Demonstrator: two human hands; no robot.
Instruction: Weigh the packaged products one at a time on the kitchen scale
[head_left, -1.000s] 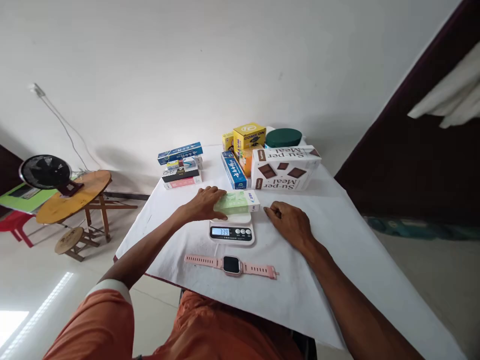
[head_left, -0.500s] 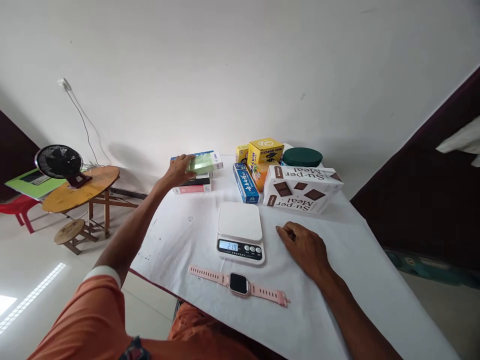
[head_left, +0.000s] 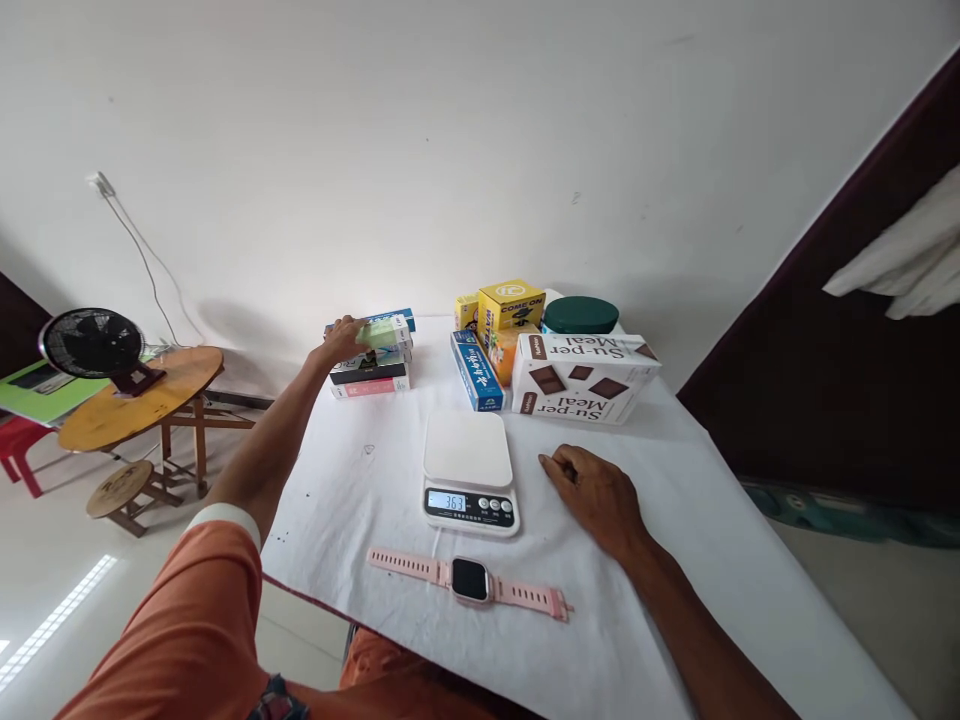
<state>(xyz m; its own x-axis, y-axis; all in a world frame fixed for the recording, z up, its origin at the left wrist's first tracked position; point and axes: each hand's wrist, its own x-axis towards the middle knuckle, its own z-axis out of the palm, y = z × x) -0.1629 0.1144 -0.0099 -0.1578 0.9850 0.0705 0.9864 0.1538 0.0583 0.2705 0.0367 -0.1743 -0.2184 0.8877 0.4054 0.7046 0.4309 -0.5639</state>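
Reaching out: left hand [head_left: 343, 338], grip closed on the end of a green box [head_left: 384, 331], which lies atop the stack of boxes [head_left: 369, 372] just under the grip. On the table [head_left: 675, 560]: right hand [head_left: 598, 490], grip loosely curled, empty. The scale [head_left: 469, 465] is just left of it, and the pink watch [head_left: 469, 579] lies nearer the body.

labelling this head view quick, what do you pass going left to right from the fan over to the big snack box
fan → left hand → green box in its grip → blue box → Su-per Meal box
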